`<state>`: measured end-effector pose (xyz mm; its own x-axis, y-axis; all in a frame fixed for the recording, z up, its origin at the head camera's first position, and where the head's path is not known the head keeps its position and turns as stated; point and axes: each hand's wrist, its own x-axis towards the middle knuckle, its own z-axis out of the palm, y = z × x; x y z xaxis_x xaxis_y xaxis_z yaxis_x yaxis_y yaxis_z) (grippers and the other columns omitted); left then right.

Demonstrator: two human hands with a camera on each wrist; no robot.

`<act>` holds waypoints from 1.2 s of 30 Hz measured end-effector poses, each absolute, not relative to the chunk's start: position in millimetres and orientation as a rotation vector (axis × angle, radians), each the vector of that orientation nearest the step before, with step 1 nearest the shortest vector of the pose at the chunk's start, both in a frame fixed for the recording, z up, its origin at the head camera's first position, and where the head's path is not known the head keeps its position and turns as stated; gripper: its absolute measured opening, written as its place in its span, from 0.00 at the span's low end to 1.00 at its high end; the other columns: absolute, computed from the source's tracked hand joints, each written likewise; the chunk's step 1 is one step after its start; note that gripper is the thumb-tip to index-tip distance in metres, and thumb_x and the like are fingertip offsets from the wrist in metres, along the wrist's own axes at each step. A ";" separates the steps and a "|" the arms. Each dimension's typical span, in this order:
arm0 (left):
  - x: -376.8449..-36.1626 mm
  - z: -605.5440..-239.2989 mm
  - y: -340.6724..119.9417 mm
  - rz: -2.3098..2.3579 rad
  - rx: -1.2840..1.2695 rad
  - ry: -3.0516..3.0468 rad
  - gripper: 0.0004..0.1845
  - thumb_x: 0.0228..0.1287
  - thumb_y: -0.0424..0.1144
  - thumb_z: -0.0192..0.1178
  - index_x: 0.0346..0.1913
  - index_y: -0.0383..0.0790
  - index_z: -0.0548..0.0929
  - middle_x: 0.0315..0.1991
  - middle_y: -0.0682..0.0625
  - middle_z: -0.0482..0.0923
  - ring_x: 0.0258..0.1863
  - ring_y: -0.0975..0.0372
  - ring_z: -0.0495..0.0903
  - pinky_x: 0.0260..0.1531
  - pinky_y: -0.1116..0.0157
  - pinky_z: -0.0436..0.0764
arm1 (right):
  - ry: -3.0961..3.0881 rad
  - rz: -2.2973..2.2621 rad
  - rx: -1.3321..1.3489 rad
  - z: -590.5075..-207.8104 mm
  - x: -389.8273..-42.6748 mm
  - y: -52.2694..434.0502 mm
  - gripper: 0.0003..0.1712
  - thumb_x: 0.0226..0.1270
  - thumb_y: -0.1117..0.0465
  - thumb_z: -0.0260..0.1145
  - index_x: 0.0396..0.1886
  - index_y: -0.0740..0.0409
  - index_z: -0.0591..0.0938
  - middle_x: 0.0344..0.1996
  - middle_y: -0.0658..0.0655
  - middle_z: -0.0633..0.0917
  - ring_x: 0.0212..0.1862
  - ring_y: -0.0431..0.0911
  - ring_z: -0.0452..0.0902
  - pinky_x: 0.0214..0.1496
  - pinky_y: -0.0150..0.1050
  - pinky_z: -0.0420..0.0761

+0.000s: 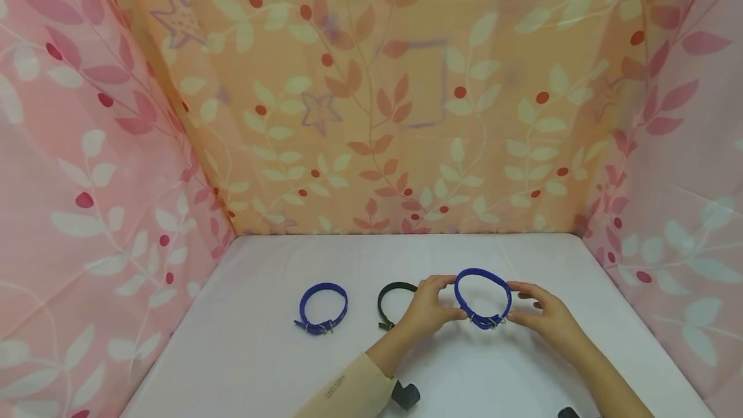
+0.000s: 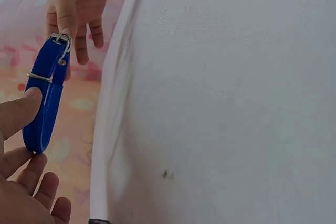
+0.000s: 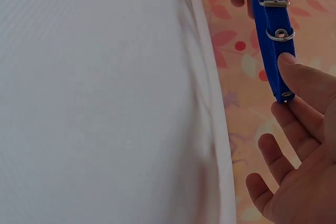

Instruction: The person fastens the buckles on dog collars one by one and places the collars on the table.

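Observation:
Both hands hold a blue buckled collar (image 1: 486, 323) up over the table, its loop facing the head camera. On its left side, my left hand (image 1: 426, 307) pinches the band between thumb and fingers. Thumb and fingers of my right hand (image 1: 548, 322) grip the opposite side. Metal buckle and ring hardware shows on the blue collar (image 3: 264, 40) in the right wrist view. Left of the hands, a second blue collar (image 1: 318, 328) lies buckled into a loop on the table. Between them is a dark green collar (image 1: 380, 305), partly hidden behind my left hand.
The white-covered table (image 1: 232, 353) has patterned cloth on three sides: a pink left wall (image 1: 87, 160), an orange back wall (image 1: 360, 166) and a pink right wall (image 1: 679, 179). A black device (image 1: 407, 396) sits at my left wrist, beside the beige sleeve (image 1: 348, 389).

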<state>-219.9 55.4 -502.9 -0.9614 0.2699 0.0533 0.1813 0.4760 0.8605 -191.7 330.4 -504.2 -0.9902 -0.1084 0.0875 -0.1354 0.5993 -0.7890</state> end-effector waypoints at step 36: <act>-225.0 -534.4 77.1 1.351 0.470 2.717 0.39 0.51 0.40 0.81 0.67 0.41 0.78 0.63 0.52 0.79 0.67 0.60 0.74 0.70 0.61 0.71 | -2.846 1.358 0.231 -530.8 -200.1 341.6 0.40 0.55 0.51 0.81 0.67 0.58 0.79 0.62 0.63 0.82 0.66 0.62 0.71 0.67 0.60 0.67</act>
<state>-225.0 77.1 -534.4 -0.9506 0.3019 0.0720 0.2396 0.5666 0.7884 -200.1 341.6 -530.8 -0.9891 -0.1403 0.0445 -0.1229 0.6206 -0.7744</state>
